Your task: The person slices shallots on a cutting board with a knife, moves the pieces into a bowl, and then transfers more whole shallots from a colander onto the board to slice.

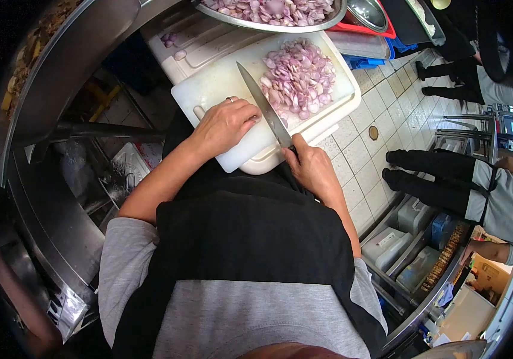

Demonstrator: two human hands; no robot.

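Observation:
My right hand (314, 166) is wrapped round the handle of a large kitchen knife (263, 105). Its blade points away from me across a white cutting board (208, 90). My left hand (226, 124) rests on the board left of the blade, fingers curled and pressed together close to it. Whatever those fingers hold, if anything, is hidden beneath them. To the right of the blade lies a heap of sliced shallots (300, 76), pale pink and purple.
Beyond the board stands a metal bowl (286, 27) full of shallots. A smaller metal bowl (369, 13) sits in a red tray (393, 27). A steel counter (59, 72) curves along my left. Two other people stand on the tiled floor (364, 137) to the right.

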